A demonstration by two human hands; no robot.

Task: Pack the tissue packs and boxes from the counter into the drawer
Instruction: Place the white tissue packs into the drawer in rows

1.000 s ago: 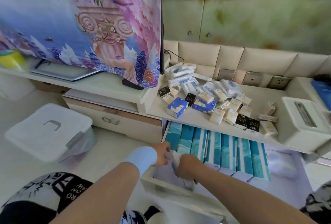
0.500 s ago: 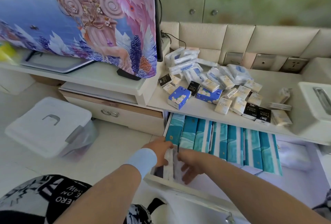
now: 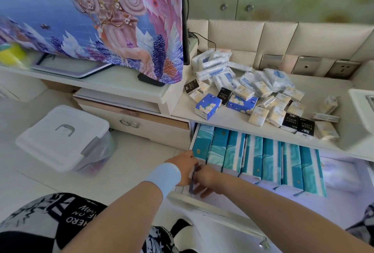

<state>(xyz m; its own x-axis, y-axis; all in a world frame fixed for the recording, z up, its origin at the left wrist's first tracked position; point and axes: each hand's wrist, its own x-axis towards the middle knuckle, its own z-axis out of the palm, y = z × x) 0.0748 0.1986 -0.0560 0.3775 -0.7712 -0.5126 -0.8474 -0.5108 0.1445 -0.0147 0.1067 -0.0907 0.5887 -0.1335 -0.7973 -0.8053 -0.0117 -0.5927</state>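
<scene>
Head view. Leans over an open drawer (image 3: 202, 207) set under the counter (image 3: 222, 129). Holds a white pack (image 3: 191, 178) upright in the drawer's near left corner, with the left hand (image 3: 182, 168) curled over its top edge from the left. Presses against that pack from the right with the right hand (image 3: 204, 181), fingers fairly straight and pointing down into the drawer. Wears a pale blue wristband (image 3: 165, 175) on the left wrist.

Just right of the hands, filling the far part of the drawer from left to right: a row of teal tissue packs (image 3: 261, 157) on edge, touching side by side.

Up on the counter, beyond the drawer: a loose heap of small tissue packs (image 3: 261, 92), cream, black and clear-wrapped, with two blue boxes (image 3: 208, 107) at its near left.

Near left, well apart from the drawer: a lidded white storage bin (image 3: 62, 139). Far left, above a low cabinet (image 3: 141, 129): a patterned cover (image 3: 91, 20).
</scene>
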